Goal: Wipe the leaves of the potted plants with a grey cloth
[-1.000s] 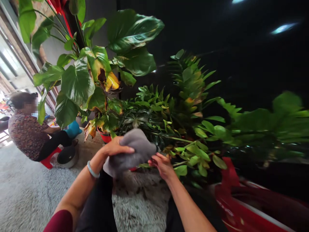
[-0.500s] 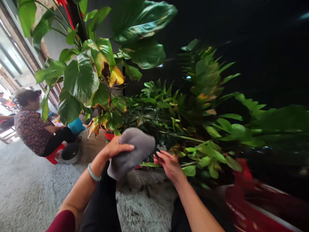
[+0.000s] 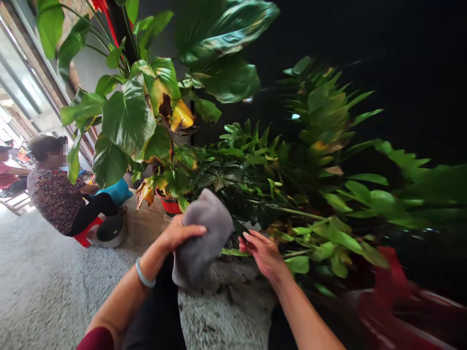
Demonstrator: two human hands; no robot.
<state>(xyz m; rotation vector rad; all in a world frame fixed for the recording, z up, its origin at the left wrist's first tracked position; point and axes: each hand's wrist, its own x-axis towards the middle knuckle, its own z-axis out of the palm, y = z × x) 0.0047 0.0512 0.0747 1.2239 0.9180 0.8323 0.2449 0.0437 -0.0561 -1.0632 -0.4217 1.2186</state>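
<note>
Beside leafy plants (image 3: 129, 116): left hand (image 3: 178, 234) clamped on grey fabric (image 3: 208, 233); right hand (image 3: 268, 255), grip unclear; red container (image 3: 377, 318) blurred.

Two foreground hands (image 3: 178, 234) (image 3: 266, 256), one grey fabric piece (image 3: 209, 248), one bracelet (image 3: 142, 273)

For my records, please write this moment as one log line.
left hand: holds gray fabric | right hand: beside it, grip unclear | ahead: green plants | background: seated person
</note>
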